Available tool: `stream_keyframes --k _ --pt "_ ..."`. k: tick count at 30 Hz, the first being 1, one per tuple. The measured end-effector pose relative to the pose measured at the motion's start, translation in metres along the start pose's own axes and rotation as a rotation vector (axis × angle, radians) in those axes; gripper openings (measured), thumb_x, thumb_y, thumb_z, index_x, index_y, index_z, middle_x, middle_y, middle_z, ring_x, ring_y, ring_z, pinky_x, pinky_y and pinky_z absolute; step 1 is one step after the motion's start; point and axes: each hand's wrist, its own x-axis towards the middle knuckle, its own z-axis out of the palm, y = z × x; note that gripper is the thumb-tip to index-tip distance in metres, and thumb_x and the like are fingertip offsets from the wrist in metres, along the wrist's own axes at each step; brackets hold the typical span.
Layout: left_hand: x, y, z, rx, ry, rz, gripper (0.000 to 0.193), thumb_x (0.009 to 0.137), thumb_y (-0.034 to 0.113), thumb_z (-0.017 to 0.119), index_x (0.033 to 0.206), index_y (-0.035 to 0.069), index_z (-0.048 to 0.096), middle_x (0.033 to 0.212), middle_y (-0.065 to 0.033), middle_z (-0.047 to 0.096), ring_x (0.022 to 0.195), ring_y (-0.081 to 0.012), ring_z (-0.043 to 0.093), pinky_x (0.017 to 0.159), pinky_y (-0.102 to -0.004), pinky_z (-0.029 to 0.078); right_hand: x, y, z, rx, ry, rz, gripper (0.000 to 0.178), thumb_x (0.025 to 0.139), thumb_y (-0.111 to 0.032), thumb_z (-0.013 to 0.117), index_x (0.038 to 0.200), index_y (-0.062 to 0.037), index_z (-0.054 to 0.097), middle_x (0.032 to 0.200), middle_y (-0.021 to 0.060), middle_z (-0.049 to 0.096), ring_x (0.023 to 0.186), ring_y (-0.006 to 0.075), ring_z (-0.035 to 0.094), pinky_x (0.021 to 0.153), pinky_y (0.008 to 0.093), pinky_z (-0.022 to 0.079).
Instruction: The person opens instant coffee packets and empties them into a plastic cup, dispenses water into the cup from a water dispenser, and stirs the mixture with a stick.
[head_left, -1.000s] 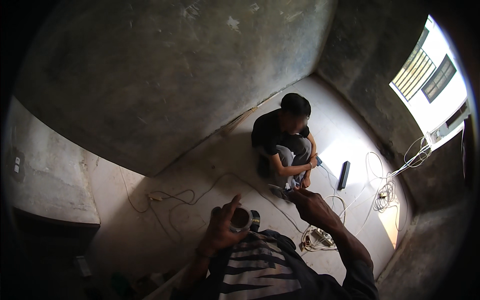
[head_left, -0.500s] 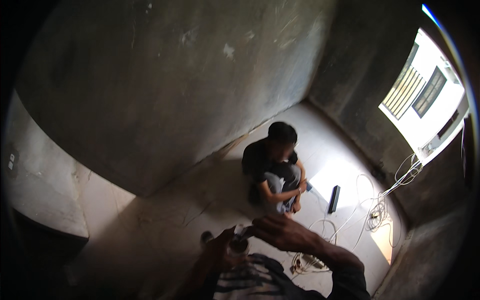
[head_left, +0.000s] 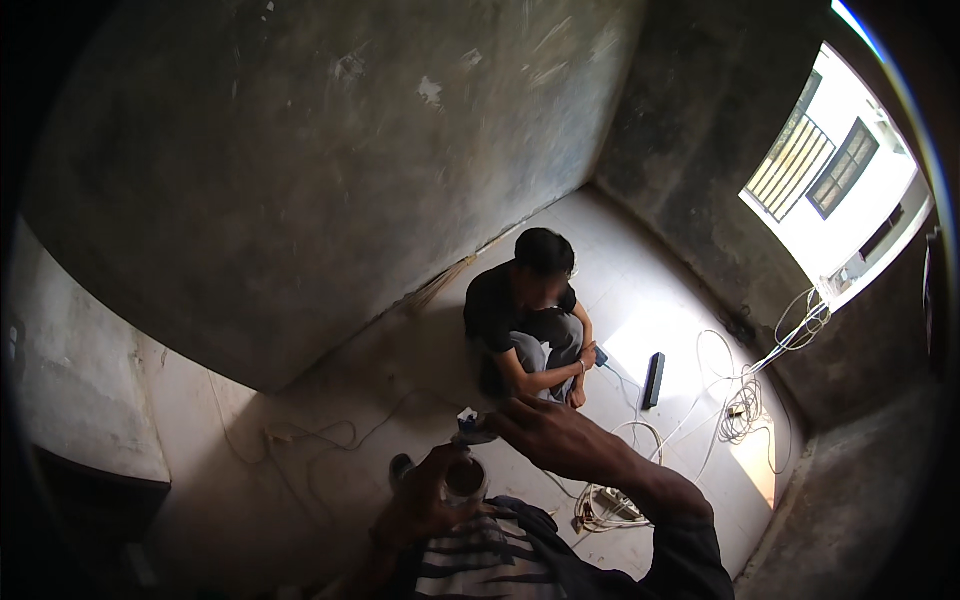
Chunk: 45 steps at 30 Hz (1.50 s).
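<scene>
Fingers of my left hand [head_left: 420, 500] curl around a round, pale-rimmed jar or cup [head_left: 484, 484], with something reddish brown inside its open mouth. Just above it, my right hand [head_left: 545, 432] pinches a small blue-and-white piece [head_left: 467, 420] that is too small to name. A greyish flat bit shows below that piece, partly covered by my right fingers. Both hands are close together in front of my striped shirt [head_left: 475, 560]. Beside my left hand, a small dark round object [head_left: 401, 467] stands on the floor, partly hidden.
Ahead, a person [head_left: 528, 320] crouches on the tiled floor, arms around the knees. Right of them lie a long black box [head_left: 653, 380], coiled white cables [head_left: 742, 405] and more cable loops [head_left: 610, 510]. A thin cord [head_left: 345, 440] trails at left. Bare walls [head_left: 300, 200] enclose the room.
The view has shifted a little, so the room sits further left. My right hand has lifted slightly from the jar or cup, and its mouth and the blue-and-white piece show more clearly.
</scene>
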Motion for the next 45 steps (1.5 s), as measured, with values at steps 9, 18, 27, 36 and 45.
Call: stream_keyframes --k 9,18,27,36,45 --pt "0.004 0.008 -0.001 0.014 -0.022 0.023 0.069 0.07 0.017 0.084 0.128 0.007 0.048 0.13 -0.0188 0.049 0.115 -0.036 0.057 0.092 -0.0411 0.052 0.011 -0.008 -0.034 -0.023 -0.143 0.058 0.028 0.086 -0.004 0.062 0.114 -0.0011 0.062 0.101 0.0128 0.061 0.093 0.026 0.065 0.077 0.0353 0.057" --pt "0.002 0.019 -0.003 0.032 0.076 0.1 0.073 0.071 0.015 0.082 0.135 0.012 0.046 0.141 -0.0217 0.04 0.122 -0.0409 0.054 0.099 -0.0449 0.05 0.027 -0.01 -0.037 0.012 -0.176 0.014 0.029 0.085 -0.006 0.064 0.113 -0.0008 0.062 0.101 0.0139 0.065 0.096 0.0269 0.067 0.081 0.0352 0.057" --pt "-0.009 0.016 -0.009 -0.04 -0.005 0.049 0.071 0.072 0.018 0.082 0.133 0.007 0.048 0.126 -0.0177 0.053 0.119 -0.0334 0.057 0.096 -0.0406 0.05 0.042 -0.039 -0.05 -0.1 -0.268 -0.099 0.022 0.088 -0.004 0.06 0.109 0.0013 0.063 0.102 0.0151 0.065 0.097 0.0274 0.067 0.078 0.0341 0.058" --pt "-0.019 0.007 -0.007 -0.035 -0.012 0.005 0.067 0.071 0.021 0.082 0.128 0.005 0.051 0.12 -0.0164 0.056 0.11 -0.0325 0.062 0.092 -0.0387 0.052 0.03 -0.035 -0.037 0.074 -0.334 -0.122 0.031 0.089 -0.005 0.055 0.119 -0.005 0.063 0.105 0.0134 0.066 0.099 0.0278 0.065 0.088 0.0375 0.053" --pt "-0.022 0.019 -0.01 -0.064 -0.018 0.049 0.066 0.072 0.018 0.08 0.131 0.006 0.051 0.122 -0.0162 0.056 0.106 -0.031 0.064 0.088 -0.0376 0.054 0.034 -0.026 -0.039 0.125 -0.462 -0.075 0.035 0.089 -0.003 0.062 0.124 -0.0063 0.063 0.112 0.0115 0.068 0.096 0.0211 0.069 0.077 0.033 0.059"
